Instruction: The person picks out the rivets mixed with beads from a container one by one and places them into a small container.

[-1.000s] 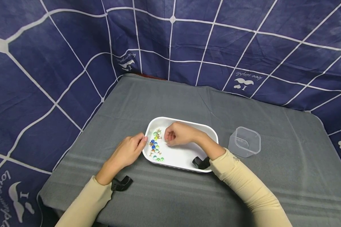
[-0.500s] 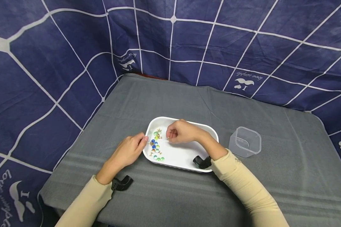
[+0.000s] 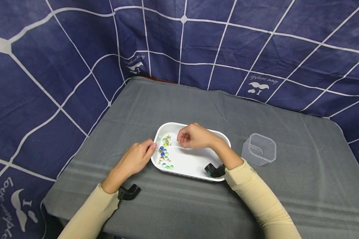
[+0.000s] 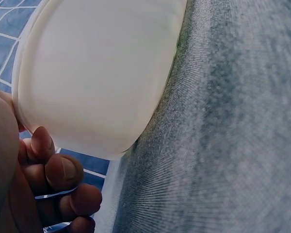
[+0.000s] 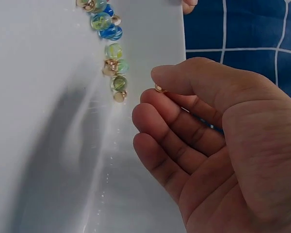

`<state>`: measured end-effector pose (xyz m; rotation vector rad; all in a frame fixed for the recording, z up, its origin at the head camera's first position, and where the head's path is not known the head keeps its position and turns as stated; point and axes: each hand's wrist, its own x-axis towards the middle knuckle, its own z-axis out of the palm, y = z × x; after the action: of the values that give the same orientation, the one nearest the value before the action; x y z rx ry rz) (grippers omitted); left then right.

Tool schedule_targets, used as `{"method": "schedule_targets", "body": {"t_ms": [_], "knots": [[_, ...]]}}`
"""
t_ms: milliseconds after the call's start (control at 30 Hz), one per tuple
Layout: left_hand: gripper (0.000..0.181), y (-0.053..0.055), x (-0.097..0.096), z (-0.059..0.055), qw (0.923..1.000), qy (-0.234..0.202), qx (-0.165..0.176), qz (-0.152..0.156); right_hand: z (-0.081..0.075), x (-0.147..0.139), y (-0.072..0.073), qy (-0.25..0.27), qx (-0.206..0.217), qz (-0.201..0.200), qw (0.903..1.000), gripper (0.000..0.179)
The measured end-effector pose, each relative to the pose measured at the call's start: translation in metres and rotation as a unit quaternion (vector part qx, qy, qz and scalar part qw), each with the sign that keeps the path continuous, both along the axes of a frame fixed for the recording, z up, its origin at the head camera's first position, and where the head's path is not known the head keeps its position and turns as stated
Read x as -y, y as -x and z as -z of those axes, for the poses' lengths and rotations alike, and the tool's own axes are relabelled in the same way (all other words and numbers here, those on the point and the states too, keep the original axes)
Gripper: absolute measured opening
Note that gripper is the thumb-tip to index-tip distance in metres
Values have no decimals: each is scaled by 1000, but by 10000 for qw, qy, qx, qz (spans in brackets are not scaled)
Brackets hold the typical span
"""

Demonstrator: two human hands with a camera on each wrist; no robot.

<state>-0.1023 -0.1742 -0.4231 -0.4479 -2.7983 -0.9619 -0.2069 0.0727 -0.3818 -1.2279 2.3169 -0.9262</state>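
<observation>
Head view: right grip (image 3: 195, 136) pinches a small gold piece (image 5: 158, 88), axis unclear; marbles (image 3: 162, 154) lie nearby toward 8 o'clock. Left grip (image 3: 137, 155) holds the tray (image 3: 194, 162) at 9 o'clock.

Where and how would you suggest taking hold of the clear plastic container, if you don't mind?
I'd probably pinch the clear plastic container by its right wall at the rim, coming from above and the right: it stands upright with its top open, while the white tray lies to its left.
</observation>
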Motion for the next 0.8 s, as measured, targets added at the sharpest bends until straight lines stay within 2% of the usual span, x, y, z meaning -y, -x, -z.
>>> {"method": "schedule_targets", "body": {"t_ms": [333,600,800], "knots": [[28,0,0,0,10000,-17,28,-4,-6,-7,-4,227,-224,174,9993,8],[28,1,-1,1,10000,-29,34,16,-15,-21,-10,510,-294,570,9966,7],[28,0,0,1,10000,-65,38,4,-15,-28,-11,720,-317,684,9946,8]]}}
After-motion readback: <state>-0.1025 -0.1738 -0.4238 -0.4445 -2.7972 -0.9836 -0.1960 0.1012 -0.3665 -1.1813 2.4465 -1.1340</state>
